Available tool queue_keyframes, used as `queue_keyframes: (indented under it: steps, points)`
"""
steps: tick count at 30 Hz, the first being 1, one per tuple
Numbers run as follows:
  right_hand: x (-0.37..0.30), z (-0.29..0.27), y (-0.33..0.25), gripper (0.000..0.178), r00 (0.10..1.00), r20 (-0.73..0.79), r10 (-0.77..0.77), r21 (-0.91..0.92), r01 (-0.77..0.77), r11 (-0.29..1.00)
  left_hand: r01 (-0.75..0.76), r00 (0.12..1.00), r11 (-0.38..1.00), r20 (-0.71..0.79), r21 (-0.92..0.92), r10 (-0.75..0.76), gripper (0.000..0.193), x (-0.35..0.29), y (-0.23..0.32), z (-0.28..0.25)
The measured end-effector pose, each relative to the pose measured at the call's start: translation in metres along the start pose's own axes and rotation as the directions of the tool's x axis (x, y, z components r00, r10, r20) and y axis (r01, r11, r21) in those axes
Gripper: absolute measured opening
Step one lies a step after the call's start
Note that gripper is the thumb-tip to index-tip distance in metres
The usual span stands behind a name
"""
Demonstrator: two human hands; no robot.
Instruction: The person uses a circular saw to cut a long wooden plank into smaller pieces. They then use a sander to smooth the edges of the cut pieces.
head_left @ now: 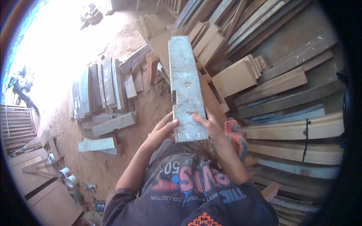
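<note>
Centrally, grey weathered plank (186,86), rough, chipped w/ notch on left edge, runs 12–6 o'clock. Left hand (161,132) & right hand (208,126) grip its near end, fingers curled round edges. Stacked pale timber boards (290,101) at 3; sawdust floor (94,158) at 8.

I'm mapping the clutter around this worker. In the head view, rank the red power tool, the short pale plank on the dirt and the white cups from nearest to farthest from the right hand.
1. Red power tool: just right of the right hand.
2. Short pale plank: on the dirt, left.
3. White cups: far lower left.
</note>
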State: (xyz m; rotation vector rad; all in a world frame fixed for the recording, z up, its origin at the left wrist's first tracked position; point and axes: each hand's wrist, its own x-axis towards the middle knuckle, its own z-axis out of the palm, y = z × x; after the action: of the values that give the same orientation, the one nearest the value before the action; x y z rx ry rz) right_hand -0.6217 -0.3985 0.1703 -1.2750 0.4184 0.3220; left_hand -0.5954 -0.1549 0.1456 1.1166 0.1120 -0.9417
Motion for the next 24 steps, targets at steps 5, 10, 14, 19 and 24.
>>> queue_keyframes:
  steps: [5,10,14,19,24]
  points:
    - [0.015,-0.026,0.028,0.071,1.000,-0.014,-0.024,-0.303,0.019,0.953,0.061,0.994,0.996,-0.097,0.068,-0.054,0.088,0.018,-0.040,0.018]
    - [0.020,-0.041,0.035,0.062,0.990,-0.115,-0.080,-0.450,0.020,0.893,0.096,0.988,0.995,-0.122,-0.007,-0.096,0.090,0.029,-0.055,0.021]
    - [0.022,-0.049,0.035,0.073,0.996,-0.082,-0.042,-0.485,-0.003,0.875,0.113,0.983,0.993,-0.142,-0.016,-0.115,0.092,0.031,-0.056,0.024]
    - [0.027,-0.049,0.055,0.074,0.985,-0.102,-0.139,-0.503,0.070,0.862,0.052,0.975,0.998,-0.217,0.044,-0.042,0.087,0.030,-0.054,0.030]
    - [0.044,-0.035,0.067,0.074,0.995,-0.086,-0.046,-0.260,0.022,0.965,0.054,0.976,0.999,-0.210,0.001,-0.053,0.082,0.022,-0.032,0.004]
